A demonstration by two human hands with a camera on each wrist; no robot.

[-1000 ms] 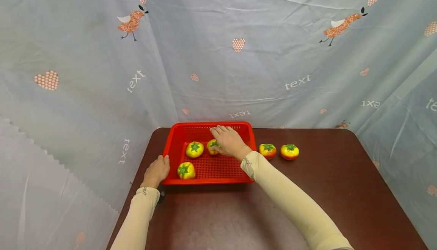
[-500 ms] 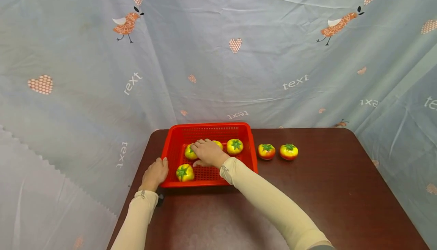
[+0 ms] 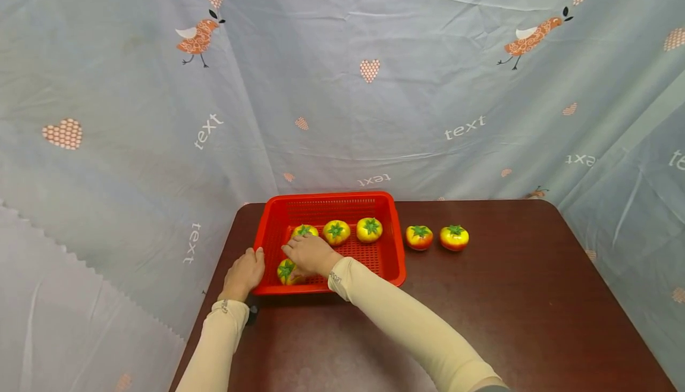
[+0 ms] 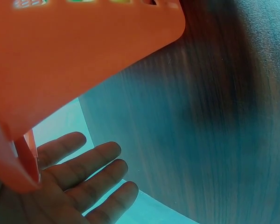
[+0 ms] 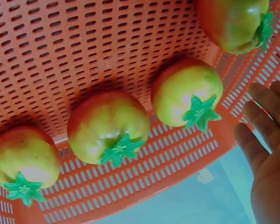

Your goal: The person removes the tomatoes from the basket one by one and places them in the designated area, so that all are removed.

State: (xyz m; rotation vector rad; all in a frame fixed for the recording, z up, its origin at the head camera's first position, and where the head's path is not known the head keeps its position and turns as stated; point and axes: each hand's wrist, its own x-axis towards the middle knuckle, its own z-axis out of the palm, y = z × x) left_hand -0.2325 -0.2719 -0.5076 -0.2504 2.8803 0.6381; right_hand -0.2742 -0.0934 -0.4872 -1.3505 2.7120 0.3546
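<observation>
A red plastic basket (image 3: 400,261) with slotted walls holds yellow-red tomatoes with green star-shaped tops. Three form a back row: a left tomato (image 3: 305,230), partly behind my fingers, a middle tomato (image 3: 336,233) and a right tomato (image 3: 369,230). The front-left tomato (image 3: 286,272) sits nearer the basket's front. My right hand (image 3: 310,255) is over the basket's left part, overlapping that tomato in the head view; in the right wrist view its fingers (image 5: 266,119) are extended with nothing in them. My left hand (image 3: 242,273) holds the basket's left rim, its fingers outside the wall.
Two more tomatoes stand on the dark wooden table (image 3: 508,297) right of the basket: a nearer tomato (image 3: 419,237) and a farther tomato (image 3: 454,238). A grey patterned curtain (image 3: 423,82) hangs behind and at both sides of the table.
My right hand has moved left across the basket, from over the right side of the back row to the front-left tomato. The back row's right tomato now shows. My left hand stays at the rim.
</observation>
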